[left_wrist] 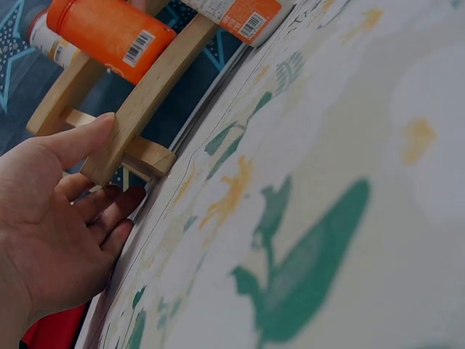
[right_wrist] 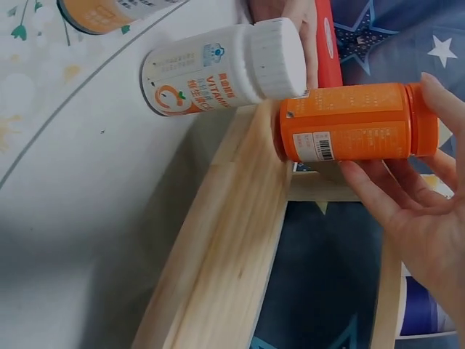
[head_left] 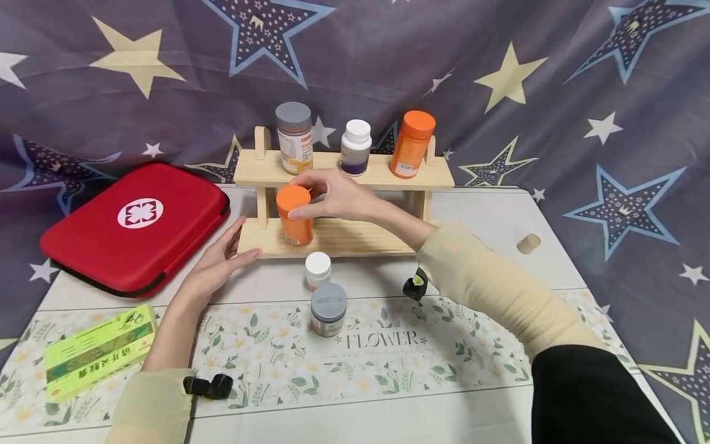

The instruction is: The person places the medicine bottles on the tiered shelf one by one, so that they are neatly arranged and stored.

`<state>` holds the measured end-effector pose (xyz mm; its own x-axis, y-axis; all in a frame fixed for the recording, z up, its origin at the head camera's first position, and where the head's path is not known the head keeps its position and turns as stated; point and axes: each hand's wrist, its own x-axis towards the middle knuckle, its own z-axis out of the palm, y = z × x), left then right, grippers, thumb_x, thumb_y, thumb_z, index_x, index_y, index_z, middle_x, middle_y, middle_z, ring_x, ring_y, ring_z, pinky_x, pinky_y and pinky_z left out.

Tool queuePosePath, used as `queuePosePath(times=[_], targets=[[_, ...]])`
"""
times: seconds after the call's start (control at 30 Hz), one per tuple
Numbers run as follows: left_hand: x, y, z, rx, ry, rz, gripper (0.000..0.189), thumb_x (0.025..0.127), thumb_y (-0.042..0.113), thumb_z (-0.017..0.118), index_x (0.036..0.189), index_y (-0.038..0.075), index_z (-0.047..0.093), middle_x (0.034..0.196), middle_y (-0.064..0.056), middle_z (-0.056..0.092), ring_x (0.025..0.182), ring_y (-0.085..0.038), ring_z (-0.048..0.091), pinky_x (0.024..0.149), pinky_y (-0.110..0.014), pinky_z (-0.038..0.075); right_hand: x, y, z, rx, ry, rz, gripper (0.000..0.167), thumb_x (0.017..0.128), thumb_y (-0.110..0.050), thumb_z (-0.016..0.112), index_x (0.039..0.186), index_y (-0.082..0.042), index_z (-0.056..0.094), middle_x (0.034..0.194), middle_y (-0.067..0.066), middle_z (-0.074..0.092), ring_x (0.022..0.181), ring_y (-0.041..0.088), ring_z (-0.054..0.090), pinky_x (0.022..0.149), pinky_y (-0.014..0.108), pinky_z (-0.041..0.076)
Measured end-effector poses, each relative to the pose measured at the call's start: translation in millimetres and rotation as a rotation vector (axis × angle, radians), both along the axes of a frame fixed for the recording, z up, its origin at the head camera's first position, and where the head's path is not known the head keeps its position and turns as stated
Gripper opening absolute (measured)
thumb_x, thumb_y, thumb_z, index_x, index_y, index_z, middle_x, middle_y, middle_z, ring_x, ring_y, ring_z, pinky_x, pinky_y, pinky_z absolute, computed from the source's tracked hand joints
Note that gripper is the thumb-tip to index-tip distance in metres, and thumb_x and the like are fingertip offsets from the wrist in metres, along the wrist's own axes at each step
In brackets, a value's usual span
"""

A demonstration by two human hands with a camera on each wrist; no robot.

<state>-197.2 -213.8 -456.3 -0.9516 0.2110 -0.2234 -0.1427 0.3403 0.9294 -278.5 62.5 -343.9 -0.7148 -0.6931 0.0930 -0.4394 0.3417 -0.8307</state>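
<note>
An orange pill bottle (head_left: 296, 223) stands at the left end of the lower board of a wooden two-tier rack (head_left: 355, 246). My right hand (head_left: 339, 196) grips it near the cap, thumb in front and fingers behind; the right wrist view shows its base at the board. My left hand (head_left: 217, 262) holds the left end of that lower board, with the thumb (left_wrist: 98, 131) on its front edge and the fingers under and behind it. Just in front of the rack stand a white bottle (head_left: 318, 270) labelled vitamin and a grey-lidded jar (head_left: 328, 310).
On the upper board stand a grey-capped bottle (head_left: 294, 139), a white-and-purple bottle (head_left: 355, 148) and another orange bottle (head_left: 413, 145). A red case (head_left: 138, 228) lies left, a green box (head_left: 101, 351) nearer. A small tan cylinder (head_left: 529, 243) lies right.
</note>
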Motion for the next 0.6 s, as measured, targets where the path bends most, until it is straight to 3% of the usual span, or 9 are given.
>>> queuePosePath(times=[0.43,0.5,0.6], targets=[[1.0,-0.5,-0.1,0.018,-0.008,0.005,0.095,0.1,0.032,0.067,0.167,0.028,0.0,0.174,-0.008,0.016,0.158,-0.03,0.021,0.126,-0.052,0.021,-1.4,-4.5,-6.1,0.014,-0.018,-0.031,0.049,0.084,-0.017,0.085,0.129,-0.005,0.068,0.125,0.011,0.072,0.104,0.022,0.072,0.102,0.038,0.055],[0.9,-0.8,-0.4,0.012,-0.009,0.003,0.094,0.1,0.032,0.067,0.167,0.028,0.0,0.174,-0.008,0.016,0.158,-0.03,0.022,0.125,-0.045,0.026,-1.4,-5.5,-6.4,0.022,-0.013,-0.038,0.05,0.084,-0.019,0.085,0.13,-0.006,0.068,0.125,0.01,0.073,0.104,0.021,0.072,0.102,0.036,0.055],[1.1,-1.0,-0.7,0.007,-0.004,-0.002,0.094,0.1,0.033,0.066,0.167,0.028,0.0,0.173,-0.009,0.018,0.157,-0.03,0.024,0.115,-0.021,0.033,-1.2,-6.5,-6.3,0.043,-0.013,-0.05,0.052,0.084,-0.022,0.085,0.131,-0.007,0.067,0.126,0.008,0.073,0.104,0.02,0.072,0.101,0.034,0.055]])
